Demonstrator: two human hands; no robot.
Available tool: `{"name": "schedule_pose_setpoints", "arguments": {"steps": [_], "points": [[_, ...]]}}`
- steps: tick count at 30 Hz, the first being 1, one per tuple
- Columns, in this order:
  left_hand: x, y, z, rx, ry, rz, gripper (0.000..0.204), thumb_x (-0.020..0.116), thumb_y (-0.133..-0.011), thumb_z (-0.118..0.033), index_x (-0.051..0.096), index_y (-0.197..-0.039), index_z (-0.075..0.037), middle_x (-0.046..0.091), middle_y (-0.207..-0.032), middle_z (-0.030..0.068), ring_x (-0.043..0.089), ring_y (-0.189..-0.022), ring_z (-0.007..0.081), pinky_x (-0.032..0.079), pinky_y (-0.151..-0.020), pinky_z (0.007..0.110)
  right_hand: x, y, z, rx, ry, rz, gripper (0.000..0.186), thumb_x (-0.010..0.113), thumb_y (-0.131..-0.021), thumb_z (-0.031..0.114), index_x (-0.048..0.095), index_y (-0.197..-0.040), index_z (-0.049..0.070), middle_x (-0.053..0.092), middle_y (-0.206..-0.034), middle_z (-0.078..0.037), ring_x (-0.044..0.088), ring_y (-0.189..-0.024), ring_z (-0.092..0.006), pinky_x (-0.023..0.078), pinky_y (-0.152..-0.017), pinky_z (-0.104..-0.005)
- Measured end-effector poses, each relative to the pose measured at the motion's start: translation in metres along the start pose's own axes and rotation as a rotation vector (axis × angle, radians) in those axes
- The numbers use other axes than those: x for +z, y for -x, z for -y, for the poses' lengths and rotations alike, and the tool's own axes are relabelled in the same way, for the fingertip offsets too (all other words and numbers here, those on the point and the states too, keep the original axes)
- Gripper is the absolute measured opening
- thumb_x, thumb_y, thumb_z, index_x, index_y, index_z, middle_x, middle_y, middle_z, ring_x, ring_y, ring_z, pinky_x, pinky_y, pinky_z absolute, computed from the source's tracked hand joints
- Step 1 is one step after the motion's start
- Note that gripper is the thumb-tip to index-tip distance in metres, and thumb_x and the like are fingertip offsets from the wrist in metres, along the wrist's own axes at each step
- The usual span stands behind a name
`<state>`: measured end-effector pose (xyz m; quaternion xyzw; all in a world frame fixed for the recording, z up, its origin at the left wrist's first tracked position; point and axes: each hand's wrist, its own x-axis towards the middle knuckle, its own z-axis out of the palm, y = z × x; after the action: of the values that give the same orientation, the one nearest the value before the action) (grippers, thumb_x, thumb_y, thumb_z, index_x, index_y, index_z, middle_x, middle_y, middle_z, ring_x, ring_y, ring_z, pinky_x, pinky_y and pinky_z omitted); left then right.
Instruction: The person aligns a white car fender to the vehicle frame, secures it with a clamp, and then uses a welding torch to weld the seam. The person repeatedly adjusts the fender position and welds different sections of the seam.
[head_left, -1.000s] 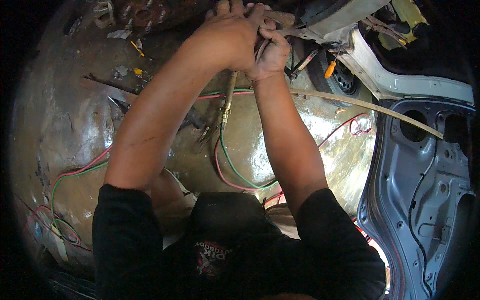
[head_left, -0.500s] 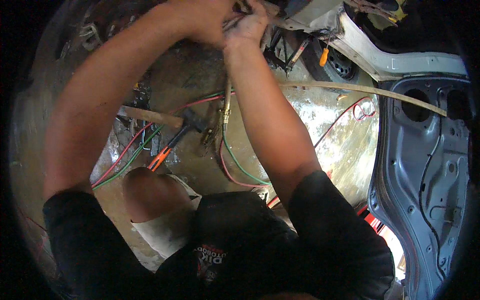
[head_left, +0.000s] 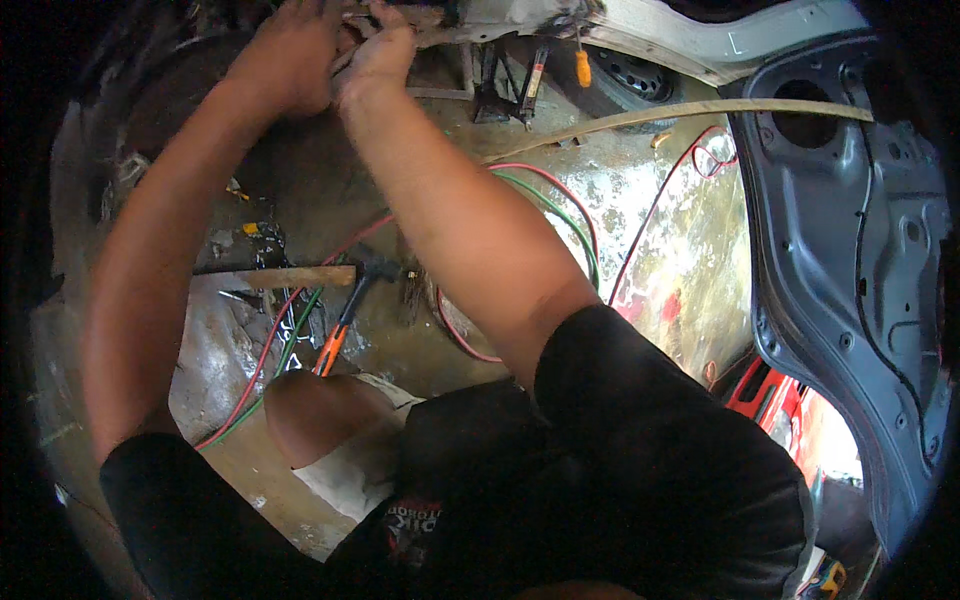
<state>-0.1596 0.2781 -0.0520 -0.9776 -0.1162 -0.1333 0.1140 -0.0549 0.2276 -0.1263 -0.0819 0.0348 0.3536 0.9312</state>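
Observation:
My left hand (head_left: 298, 58) and my right hand (head_left: 378, 60) are close together at the top edge of the view, by the rusty lower edge of a car body (head_left: 510, 18). The fingers of both are bent around something between them that I cannot make out. My right forearm hides part of the red and green hoses (head_left: 560, 205) on the floor. Below my hands lie a hammer (head_left: 340, 330) with an orange and black handle and a flat strip of wood (head_left: 300, 277). A screwdriver (head_left: 583, 68) with a yellow-orange handle hangs from the car body, right of my hands.
A grey car door panel (head_left: 830, 200) stands at the right. A long, thin curved strip (head_left: 690, 112) reaches from it toward my right forearm. Under the car body are a black stand (head_left: 493, 95) and a wheel (head_left: 640, 80). A red object (head_left: 765, 395) lies near the door.
The view has shifted, so my hands appear further left. The brass-fitted torch that hung below my hands is now out of sight behind my right forearm.

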Motion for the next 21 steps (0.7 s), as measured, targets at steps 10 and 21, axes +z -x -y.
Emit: {"name": "schedule_pose_setpoints", "arguments": {"steps": [10,21], "points": [[-0.032,-0.013,0.001,-0.011,-0.049,0.197,0.100,0.077,-0.076,-0.017,0.027,-0.161,0.000,0.047,-0.152,0.0294,0.047,-0.140,0.0481,0.040,-0.118,0.051,0.019,-0.001,-0.013,-0.177,0.088,-0.143,0.023,0.067,-0.086,0.030,0.061,-0.101,0.014,0.068,-0.097,-0.008,0.061,-0.087,-0.0283,0.050,-0.080,-0.0420],[-0.027,0.006,0.027,0.034,0.130,-0.012,0.106,0.087,-0.068,-0.026,0.036,-0.157,0.001,0.055,-0.144,0.0294,0.055,-0.132,0.0438,0.044,-0.114,0.046,0.034,0.027,-0.003,-0.078,0.181,-0.109,0.021,0.064,-0.088,0.030,0.058,-0.104,0.016,0.072,-0.092,-0.004,0.066,-0.083,-0.0215,0.044,-0.069,-0.0356]]}}
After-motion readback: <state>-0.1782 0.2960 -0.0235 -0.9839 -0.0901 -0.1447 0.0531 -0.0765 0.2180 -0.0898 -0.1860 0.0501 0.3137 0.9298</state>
